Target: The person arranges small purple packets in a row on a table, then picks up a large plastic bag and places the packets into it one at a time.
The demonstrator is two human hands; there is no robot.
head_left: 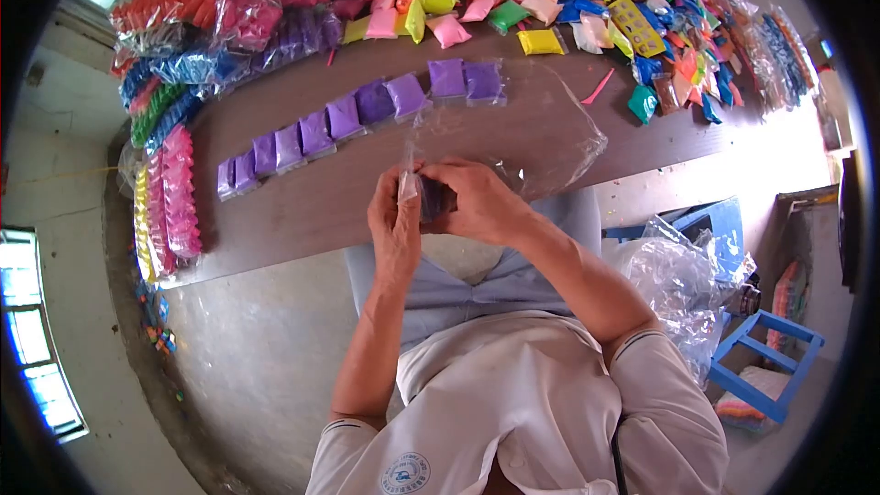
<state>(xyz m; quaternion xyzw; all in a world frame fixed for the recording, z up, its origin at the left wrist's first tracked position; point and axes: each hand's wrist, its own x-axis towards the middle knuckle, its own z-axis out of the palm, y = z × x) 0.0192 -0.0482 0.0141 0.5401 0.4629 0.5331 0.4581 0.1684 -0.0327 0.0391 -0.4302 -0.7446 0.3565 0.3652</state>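
Close to the table's front edge, my left hand (396,225) and my right hand (478,202) meet around a dark purple packet (430,199) in clear plastic. Fingers of both hands are closed on it, and the right fingers partly cover it. A strip of clear film (409,158) sticks up above the left fingers. Beyond my hands, several purple packets (314,132) lie in a slanting row on the brown table (275,220). Two more purple packets (466,81) sit side by side at the row's right end. A clear plastic bag (577,151) spreads flat to the right of my hands.
Loose coloured packets (541,0) heap along the table's back right. Bundled strips of packets (174,27) pile at the left, with pink strips (181,192) at the left edge. A pink stick (599,86) lies on the table. Crumpled plastic (665,280) and a blue stool (765,362) stand right.
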